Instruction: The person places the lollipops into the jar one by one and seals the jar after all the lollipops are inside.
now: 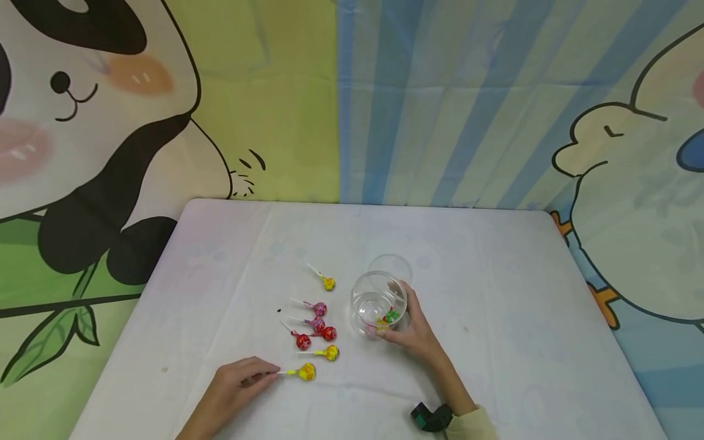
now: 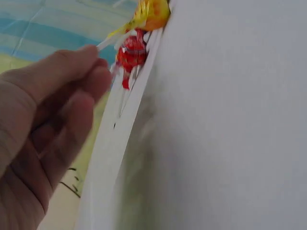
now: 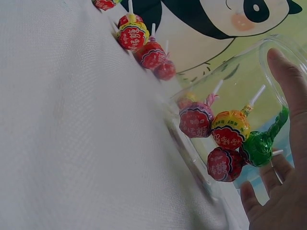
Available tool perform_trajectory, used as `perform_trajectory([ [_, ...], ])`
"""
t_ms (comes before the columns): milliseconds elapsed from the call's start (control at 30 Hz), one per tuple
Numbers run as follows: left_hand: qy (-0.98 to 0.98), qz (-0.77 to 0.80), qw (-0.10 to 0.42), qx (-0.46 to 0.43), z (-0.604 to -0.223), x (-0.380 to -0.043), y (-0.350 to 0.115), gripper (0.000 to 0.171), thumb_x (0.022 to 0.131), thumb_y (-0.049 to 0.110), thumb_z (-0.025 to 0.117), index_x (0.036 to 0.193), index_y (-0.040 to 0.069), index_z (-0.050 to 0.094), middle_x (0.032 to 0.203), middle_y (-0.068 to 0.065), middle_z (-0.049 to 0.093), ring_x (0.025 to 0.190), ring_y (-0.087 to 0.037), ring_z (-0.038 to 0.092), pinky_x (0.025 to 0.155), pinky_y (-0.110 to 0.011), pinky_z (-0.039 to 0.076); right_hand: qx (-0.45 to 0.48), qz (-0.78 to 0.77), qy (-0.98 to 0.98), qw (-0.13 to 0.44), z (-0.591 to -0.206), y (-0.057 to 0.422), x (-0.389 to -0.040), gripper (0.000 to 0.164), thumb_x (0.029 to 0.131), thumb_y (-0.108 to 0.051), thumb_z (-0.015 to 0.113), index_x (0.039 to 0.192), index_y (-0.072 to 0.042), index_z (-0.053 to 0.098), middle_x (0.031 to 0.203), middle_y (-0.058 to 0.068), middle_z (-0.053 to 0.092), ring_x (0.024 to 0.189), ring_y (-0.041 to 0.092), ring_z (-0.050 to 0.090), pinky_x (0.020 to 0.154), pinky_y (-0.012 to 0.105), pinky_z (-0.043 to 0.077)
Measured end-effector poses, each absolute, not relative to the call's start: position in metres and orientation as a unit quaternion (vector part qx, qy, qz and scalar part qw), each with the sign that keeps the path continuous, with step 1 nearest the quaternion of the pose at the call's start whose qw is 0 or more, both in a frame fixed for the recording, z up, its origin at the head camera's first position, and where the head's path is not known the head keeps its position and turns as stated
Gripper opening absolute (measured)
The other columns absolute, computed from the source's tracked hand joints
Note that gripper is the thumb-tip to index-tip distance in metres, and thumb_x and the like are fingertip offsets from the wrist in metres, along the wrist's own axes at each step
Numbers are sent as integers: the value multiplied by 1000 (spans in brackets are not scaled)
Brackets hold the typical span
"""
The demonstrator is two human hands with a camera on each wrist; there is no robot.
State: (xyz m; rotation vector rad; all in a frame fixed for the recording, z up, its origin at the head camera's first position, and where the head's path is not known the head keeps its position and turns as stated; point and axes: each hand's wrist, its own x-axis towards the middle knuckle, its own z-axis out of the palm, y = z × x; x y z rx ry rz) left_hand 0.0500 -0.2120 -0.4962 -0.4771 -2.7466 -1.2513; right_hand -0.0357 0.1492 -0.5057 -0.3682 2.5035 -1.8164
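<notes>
My left hand pinches the white stick of a yellow-wrapped lollipop between thumb and forefinger. In the left wrist view this lollipop points away from the fingertips. A clear round jar stands right of the loose lollipops, its mouth uncovered. My right hand grips the jar's right side, thumb and fingers spread around it. Through the wall in the right wrist view I see a green lollipop, a yellow one, a pink-and-red one and a dark red one.
Between the hands, loose lollipops lie in a rough column: yellow, red, purple and another yellow farthest back. A clear round rim, perhaps a lid, lies behind the jar. A black device sits by my right wrist.
</notes>
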Motion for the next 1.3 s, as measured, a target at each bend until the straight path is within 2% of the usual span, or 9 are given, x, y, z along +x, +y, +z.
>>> perform_trajectory([
  [133, -843, -504, 69, -175, -496, 50, -210, 18, 79, 2, 77, 92, 15, 74, 86, 6, 73, 67, 0, 65, 60, -13, 52, -116, -582, 804, 17, -505, 148, -35, 102, 66, -10, 85, 150, -17, 26, 150, 13, 42, 140, 36, 35, 112, 64, 20],
  [233, -819, -545, 78, -163, -492, 50, -210, 18, 80, -2, 74, 94, 10, 72, 87, 2, 72, 72, -5, 68, 63, -16, 55, -110, -581, 806, 21, -505, 147, -34, 102, 68, -13, 85, 150, -20, 25, 150, 12, 41, 140, 36, 35, 112, 64, 21],
  [433, -774, -611, 99, -133, -482, 52, -210, 19, 78, -17, 68, 93, -5, 67, 87, 1, 68, 73, -9, 68, 64, -20, 56, -95, -585, 805, 30, -505, 148, -33, 102, 70, -17, 86, 150, -25, 24, 151, 8, 39, 142, 33, 34, 114, 63, 19],
  [600, -752, -645, 106, -90, -475, 55, -209, 15, 79, -18, 67, 93, -13, 64, 85, 0, 67, 72, -10, 66, 64, -20, 56, -96, -589, 802, 30, -504, 149, -33, 102, 70, -16, 86, 150, -23, 24, 152, 9, 39, 143, 33, 31, 115, 62, 18],
  [733, -751, -650, 99, -59, -471, 56, -208, 12, 81, -15, 67, 92, -10, 64, 84, 1, 65, 70, -9, 64, 62, -20, 56, -97, -588, 802, 32, -504, 149, -33, 102, 70, -15, 85, 150, -22, 23, 153, 10, 38, 144, 34, 29, 115, 63, 18],
  [867, -751, -651, 88, -70, -468, 57, -208, 14, 82, -15, 66, 90, -5, 63, 83, 3, 64, 70, -6, 63, 61, -21, 55, -94, -587, 804, 32, -505, 149, -32, 102, 69, -16, 86, 150, -23, 25, 152, 10, 39, 143, 34, 31, 115, 62, 18],
  [1033, -772, -630, 63, -53, -465, 57, -204, 14, 83, -11, 67, 90, 1, 63, 81, -2, 63, 70, -7, 63, 61, -22, 55, -93, -587, 803, 34, -505, 148, -33, 101, 70, -17, 86, 149, -25, 25, 152, 9, 39, 143, 33, 31, 115, 63, 17],
  [1133, -771, -632, 63, -54, -464, 56, -203, 13, 83, -11, 67, 90, 0, 63, 81, -4, 62, 69, -9, 63, 61, -23, 55, -93, -585, 805, 34, -505, 148, -33, 100, 70, -17, 86, 149, -25, 25, 152, 9, 39, 143, 33, 31, 115, 63, 17],
  [1300, -753, -652, 62, -63, -465, 55, -201, 11, 84, -10, 66, 90, -2, 63, 80, 2, 64, 68, -8, 63, 61, -23, 55, -96, -583, 806, 32, -505, 148, -34, 101, 70, -16, 86, 150, -24, 24, 152, 9, 39, 143, 33, 32, 115, 63, 18],
])
